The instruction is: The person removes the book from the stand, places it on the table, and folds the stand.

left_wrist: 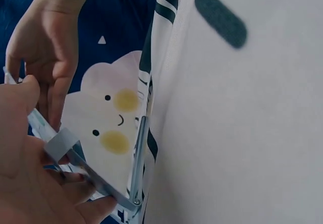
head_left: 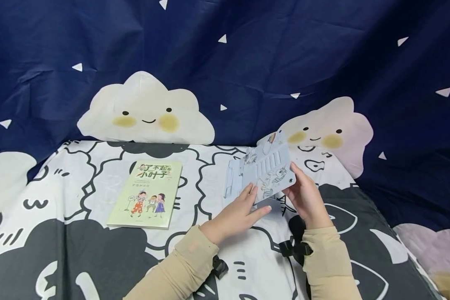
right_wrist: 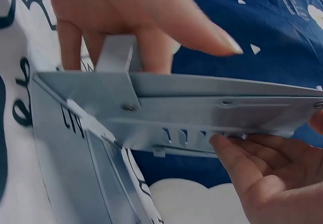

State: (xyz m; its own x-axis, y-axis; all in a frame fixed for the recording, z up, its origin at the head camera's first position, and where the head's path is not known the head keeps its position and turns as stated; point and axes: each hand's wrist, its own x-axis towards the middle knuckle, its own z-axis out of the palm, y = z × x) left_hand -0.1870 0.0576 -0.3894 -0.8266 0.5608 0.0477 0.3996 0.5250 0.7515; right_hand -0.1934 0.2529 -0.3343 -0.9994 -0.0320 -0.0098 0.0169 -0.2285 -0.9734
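Note:
A light blue folding book stand [head_left: 271, 166] with unicorn and rainbow pictures and a slotted middle is tilted over the bedding. My right hand [head_left: 304, 192] grips its right edge; in the right wrist view the fingertips [right_wrist: 222, 146] press on its slotted back. My left hand [head_left: 237, 216] lays its fingers along the lower front of the panel. Its thumb [right_wrist: 214, 35] sticks out straight, apart from the stand. A bent metal clip [left_wrist: 63, 143] rises beside the left fingers. The stand's hinged base [head_left: 232, 177] spreads out to the left.
A pale green children's book [head_left: 146, 196] lies flat on the sheep-patterned cloth [head_left: 195, 175], left of both hands. Behind it hangs a dark blue cloth [head_left: 247, 62] with smiling clouds. Black straps [head_left: 295, 248] circle the wrists over beige sleeves [head_left: 328, 258].

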